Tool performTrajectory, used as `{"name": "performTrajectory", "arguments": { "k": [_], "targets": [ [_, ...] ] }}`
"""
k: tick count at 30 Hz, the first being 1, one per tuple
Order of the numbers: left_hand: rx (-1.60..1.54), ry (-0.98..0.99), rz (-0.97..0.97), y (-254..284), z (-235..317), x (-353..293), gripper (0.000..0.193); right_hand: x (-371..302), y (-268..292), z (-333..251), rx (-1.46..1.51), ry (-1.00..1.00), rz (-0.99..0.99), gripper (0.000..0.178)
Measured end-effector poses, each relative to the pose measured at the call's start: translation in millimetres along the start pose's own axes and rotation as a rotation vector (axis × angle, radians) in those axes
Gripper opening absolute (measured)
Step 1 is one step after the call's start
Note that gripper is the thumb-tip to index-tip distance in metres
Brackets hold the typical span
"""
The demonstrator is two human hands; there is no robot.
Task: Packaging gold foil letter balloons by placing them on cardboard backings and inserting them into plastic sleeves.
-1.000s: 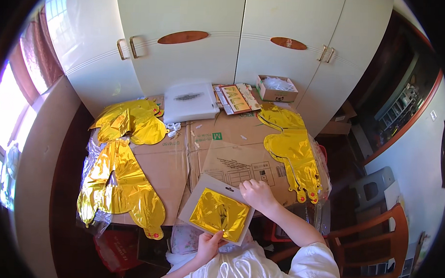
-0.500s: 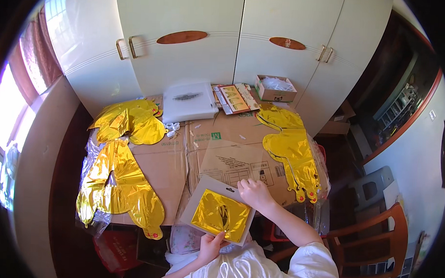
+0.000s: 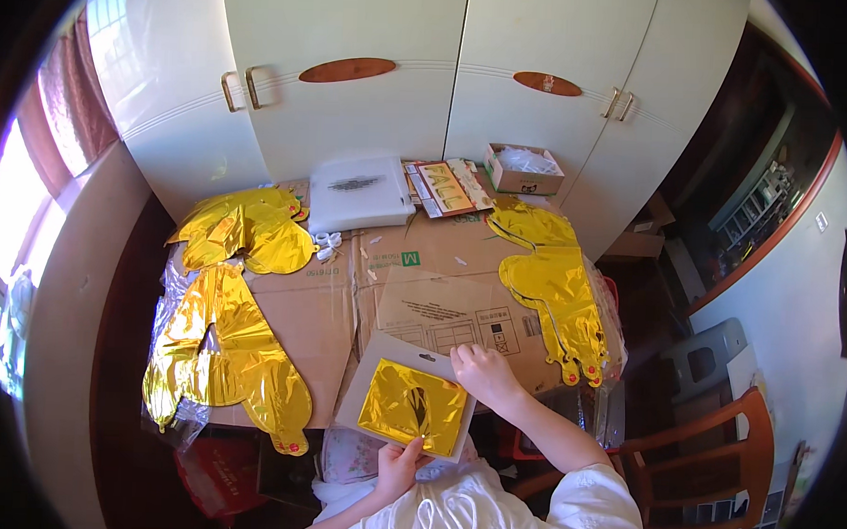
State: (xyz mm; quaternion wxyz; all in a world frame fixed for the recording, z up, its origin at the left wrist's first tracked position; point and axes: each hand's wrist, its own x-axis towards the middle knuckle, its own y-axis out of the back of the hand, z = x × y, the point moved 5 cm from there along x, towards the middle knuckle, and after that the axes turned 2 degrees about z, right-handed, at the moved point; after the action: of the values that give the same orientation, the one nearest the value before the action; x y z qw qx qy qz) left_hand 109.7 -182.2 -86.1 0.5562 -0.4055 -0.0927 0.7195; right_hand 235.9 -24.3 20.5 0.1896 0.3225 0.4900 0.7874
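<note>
Both hands clamp a flat grey rectangular packet with shiny folded gold foil, above the near table edge.
The left hand pinches its lower edge, thumb on top; the right hand's curled fingers grip its upper right corner. Beyond lies flattened brown cardboard, flanked by limp gold foil shapes, with a small open-topped box behind.

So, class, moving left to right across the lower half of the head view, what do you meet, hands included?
Front-left gold foil piece → left hand → right hand → right-side gold foil piece → wooden chair.
</note>
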Motion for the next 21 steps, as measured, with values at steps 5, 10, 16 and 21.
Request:
{"name": "performTrajectory", "arguments": {
  "k": [5, 10, 16, 21],
  "targets": [
    [-0.023, 0.013, 0.009, -12.8, 8.3, -1.7, 0.018, 5.1, -2.2, -0.7, -0.004, 0.049, 0.017, 0.004],
    [-0.021, 0.013, 0.009, -6.6, 7.5, -2.9, 0.019, -1.0, -16.5, 13.2, 0.013, -0.018, -0.055, 0.004],
    [-0.049, 0.020, -0.010, -6.4, 9.6, -1.2, 0.020, 5.4, -22.6, 37.0, 0.313, 0.010, 0.013, 0.017],
    [-0.050, 0.016, -0.016, -8.1, 14.4, -2.1, 0.021, 7.8, -42.5, 53.4, 0.393, 0.077, -0.050, 0.040]
  ]
}}
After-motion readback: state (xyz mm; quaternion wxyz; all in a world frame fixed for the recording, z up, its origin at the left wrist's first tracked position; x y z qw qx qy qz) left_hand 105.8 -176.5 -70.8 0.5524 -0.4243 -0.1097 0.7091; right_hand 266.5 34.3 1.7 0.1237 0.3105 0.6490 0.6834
